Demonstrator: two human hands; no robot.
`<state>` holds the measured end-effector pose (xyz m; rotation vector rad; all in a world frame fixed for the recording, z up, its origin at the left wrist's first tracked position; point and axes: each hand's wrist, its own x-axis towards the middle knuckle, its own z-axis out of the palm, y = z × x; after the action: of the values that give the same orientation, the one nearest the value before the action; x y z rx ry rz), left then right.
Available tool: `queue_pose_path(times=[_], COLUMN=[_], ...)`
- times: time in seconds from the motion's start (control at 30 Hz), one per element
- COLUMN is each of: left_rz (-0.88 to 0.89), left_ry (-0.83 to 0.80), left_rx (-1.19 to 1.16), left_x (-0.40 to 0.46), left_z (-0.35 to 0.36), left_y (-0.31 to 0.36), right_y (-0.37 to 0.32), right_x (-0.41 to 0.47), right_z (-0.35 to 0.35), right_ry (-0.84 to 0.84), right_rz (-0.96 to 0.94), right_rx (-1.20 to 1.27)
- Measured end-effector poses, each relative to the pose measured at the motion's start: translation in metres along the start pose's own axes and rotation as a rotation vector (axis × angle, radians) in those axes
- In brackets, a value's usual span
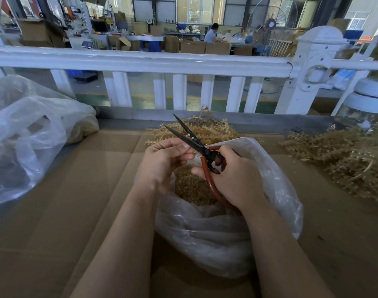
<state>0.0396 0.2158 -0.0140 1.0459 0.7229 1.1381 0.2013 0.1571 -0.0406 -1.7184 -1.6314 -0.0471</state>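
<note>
two hands work over the plastic bag (226,233) on the bench (76,190). the right hand (233,175) has its grip clamped round the red handles of the scissors (194,140). the left hand (164,162) has its grip pinched thumb to forefinger beside the blades, on what looks like a thin stem piece, too small to be sure. the step in hand seems to be snipping sprig bits into the bag, where golden cuttings (190,188) already lie. next the stem wants feeding between the blades, which stand apart, then a squeeze of the handles with fingertips kept clear. the scissors sit above the bag mouth. their long axis runs from the right palm up and away to the left, tips toward the sprig pile (205,130) by the railing (140,59).
</note>
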Motion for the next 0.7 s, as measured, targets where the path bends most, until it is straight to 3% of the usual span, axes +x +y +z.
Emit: queue_pose_path(times=[0.7], left_rz=[0.024], left_ry=[-0.027], left_rx=[-0.025], left_x=[0.0017], left_z=[-0.0004], left_y=[-0.0005], right_y=[0.0006], right_x=[-0.0005], right_z=[0.0007], right_ry=[0.019], right_rz=[-0.022], right_rx=[0.058])
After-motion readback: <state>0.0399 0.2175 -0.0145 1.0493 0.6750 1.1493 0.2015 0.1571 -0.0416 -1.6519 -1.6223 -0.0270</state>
